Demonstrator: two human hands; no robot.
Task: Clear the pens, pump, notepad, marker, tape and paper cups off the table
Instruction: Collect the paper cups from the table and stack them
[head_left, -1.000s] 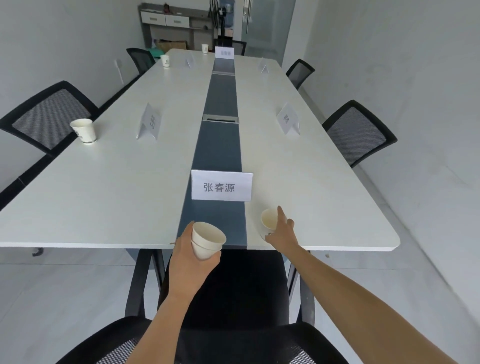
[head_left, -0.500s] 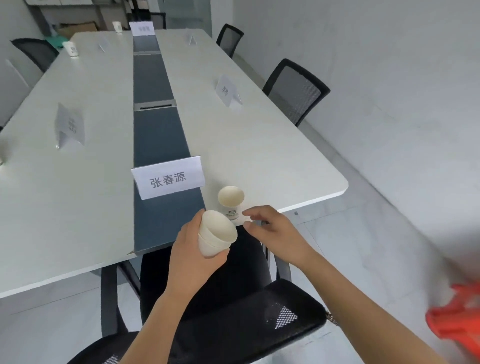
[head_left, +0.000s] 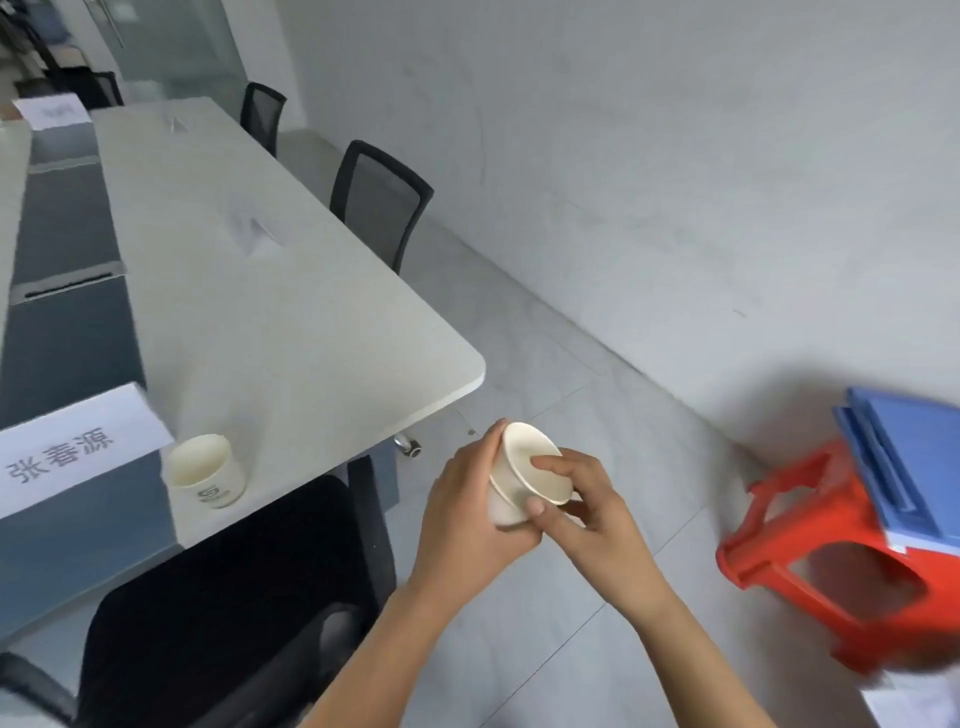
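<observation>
My left hand (head_left: 467, 512) grips a stack of nested white paper cups (head_left: 524, 470) from the left, over the floor just off the table's near right corner. My right hand (head_left: 587, 506) pinches the rim of the top cup, with fingers inside it and the thumb below. One more paper cup (head_left: 205, 470), with a dark logo, stands upright near the front edge of the white table (head_left: 291, 332), beside a name card (head_left: 67, 452).
A black mesh chair (head_left: 223, 603) is pushed in at the table's near end, and two more chairs (head_left: 379, 200) stand along its right side. A red plastic stool (head_left: 852, 561) carrying a blue bin (head_left: 914, 467) is on the floor at the right, by the wall.
The view has swung right, away from the table. My right hand left the cup on the table and came onto the rim of the stack in my left hand.
</observation>
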